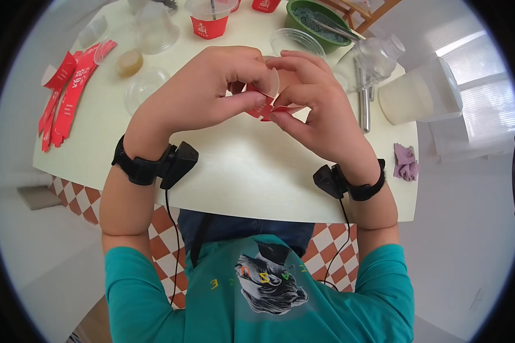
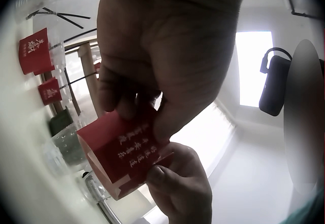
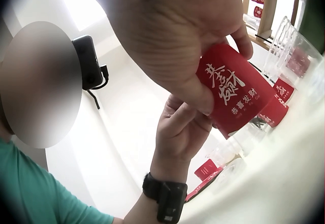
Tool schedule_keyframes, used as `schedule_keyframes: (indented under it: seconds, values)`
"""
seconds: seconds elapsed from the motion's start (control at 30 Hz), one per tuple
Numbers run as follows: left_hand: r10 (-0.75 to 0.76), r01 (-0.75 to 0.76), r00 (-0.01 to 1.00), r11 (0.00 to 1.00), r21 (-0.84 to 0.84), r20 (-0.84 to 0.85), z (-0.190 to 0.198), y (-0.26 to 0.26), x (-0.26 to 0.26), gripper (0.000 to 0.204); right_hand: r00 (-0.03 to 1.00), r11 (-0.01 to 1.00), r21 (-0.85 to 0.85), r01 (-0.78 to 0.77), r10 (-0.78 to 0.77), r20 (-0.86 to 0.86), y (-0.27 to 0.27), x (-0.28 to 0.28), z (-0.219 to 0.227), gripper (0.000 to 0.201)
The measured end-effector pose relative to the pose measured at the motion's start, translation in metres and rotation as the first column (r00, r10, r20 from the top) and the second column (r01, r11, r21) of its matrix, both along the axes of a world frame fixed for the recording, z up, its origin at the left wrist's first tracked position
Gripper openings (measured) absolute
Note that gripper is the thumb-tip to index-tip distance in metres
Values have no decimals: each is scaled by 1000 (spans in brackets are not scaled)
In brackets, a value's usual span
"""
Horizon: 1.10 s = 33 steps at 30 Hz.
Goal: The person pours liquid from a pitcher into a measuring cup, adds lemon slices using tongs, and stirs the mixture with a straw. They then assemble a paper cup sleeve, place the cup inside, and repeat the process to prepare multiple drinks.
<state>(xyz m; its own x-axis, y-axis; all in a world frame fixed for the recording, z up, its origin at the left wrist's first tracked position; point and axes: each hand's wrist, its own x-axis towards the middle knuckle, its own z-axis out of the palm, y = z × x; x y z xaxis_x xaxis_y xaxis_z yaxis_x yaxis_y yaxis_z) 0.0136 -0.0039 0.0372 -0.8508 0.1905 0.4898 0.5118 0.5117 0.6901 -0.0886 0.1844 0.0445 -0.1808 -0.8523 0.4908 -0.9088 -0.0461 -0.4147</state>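
Observation:
Both hands hold a red paper cup sleeve (image 1: 259,108) over the middle of the table, bent round into a ring. White writing covers its outer side in the left wrist view (image 2: 129,150) and the right wrist view. My left hand (image 1: 203,91) pinches it between thumb and fingers from the left. From the right, my right hand (image 1: 323,108) pinches the other part, thumb on the near side. The sleeve's two ends meet between the thumbs, where a small flap shows. In the head view the fingers hide much of it.
Flat red sleeves (image 1: 77,94) lie in a pile at left. Clear plastic cups (image 1: 154,34) and a cup with a red sleeve (image 1: 209,26) stand behind. At back right are a green bowl (image 1: 294,20), a clear bottle (image 1: 392,48), a whitish tub (image 1: 409,97) and a purple cloth (image 1: 405,163).

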Motion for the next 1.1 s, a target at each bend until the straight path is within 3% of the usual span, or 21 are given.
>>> schedule_keyframes:
  seconds: [0.1, 0.17, 0.23, 0.27, 0.33, 0.37, 0.43, 0.47, 0.53, 0.57, 0.63, 0.67, 0.7, 0.77, 0.83, 0.87, 0.9, 0.97, 1.0, 1.07, 1.1]
  values:
    - [20, -20, 1000, 999, -48, -10, 6, -11, 2, 4, 999, 999, -38, 7, -6, 35, 2, -1, 3, 8]
    - [1, -4, 999, 994, 105, 33, 8, -19, 4, 3, 997, 995, -100, -14, 22, 77, 4, -2, 5, 9]
    - [-18, 14, 999, 990, 139, 31, 12, -27, 6, 5, 991, 985, -170, -36, 58, 123, 8, -7, 8, 11]
    - [-77, 61, 996, 948, 312, 41, 13, -30, 9, 6, 951, 976, -201, -89, 143, 274, 11, -12, 11, 11]
    - [-186, 149, 982, 832, 534, 15, 16, -39, 22, 14, 760, 941, -297, -164, 312, 570, 13, -14, 19, 14]
    - [-213, 193, 977, 820, 538, -26, 15, -42, 27, 17, 656, 908, -346, -237, 412, 632, 15, -22, 16, 9]
    - [-375, 354, 922, 705, 615, -100, 11, -52, 33, 23, 479, 811, -438, -387, 583, 656, 14, -38, 10, 7]
    - [-362, 336, 928, 722, 605, -85, 10, -53, 43, 23, 463, 796, -457, -396, 603, 649, 13, -39, 7, 7]
    - [-209, 277, 960, 613, 739, -186, 8, -51, 58, 27, 183, 729, -572, -376, 664, 726, 15, -40, 5, 7]
    - [-209, 274, 961, 619, 736, -183, 8, -55, 64, 27, 180, 724, -578, -376, 669, 721, 17, -42, 3, 7]
    - [64, 85, 985, 630, 772, -161, 11, -67, 83, 26, 211, 758, -590, -278, 647, 733, 18, -44, 2, 5]
    - [-270, 362, 932, 633, 685, -243, 22, -81, 83, 26, 285, 825, -539, -171, 565, 775, 22, -38, 8, 8]
    - [-263, 391, 920, 687, 612, -292, 27, -90, 90, 29, 283, 821, -545, -172, 571, 771, 24, -37, 11, 8]
    - [9, 132, 974, 791, 597, -228, 40, -110, 124, 29, 384, 861, -486, -148, 503, 774, 26, -36, 14, 18]
    - [110, 112, 958, 707, 698, -265, 55, -124, 143, 26, 402, 859, -487, -161, 507, 762, 27, -34, 13, 21]
    - [208, 111, 934, 603, 790, -290, 59, -124, 150, 21, 417, 857, -482, -179, 510, 752, 26, -33, 12, 24]
    - [207, 107, 935, 610, 785, -288, 59, -135, 155, 21, 413, 853, -490, -179, 517, 750, 25, -31, 12, 24]
    - [469, 35, 875, 179, 983, -116, 45, -172, 162, 16, 457, 859, -456, -231, 510, 729, 23, -27, 13, 22]
    - [470, 37, 874, 186, 982, -122, 36, -188, 161, 16, 458, 856, -461, -235, 516, 724, 22, -25, 13, 22]
    - [696, -15, 707, -163, 987, 126, 13, -214, 154, 11, 442, 853, -461, -245, 521, 730, 21, -20, 12, 21]
    - [695, -12, 709, -158, 987, 120, 5, -220, 149, 11, 445, 851, -464, -246, 524, 726, 21, -18, 11, 21]
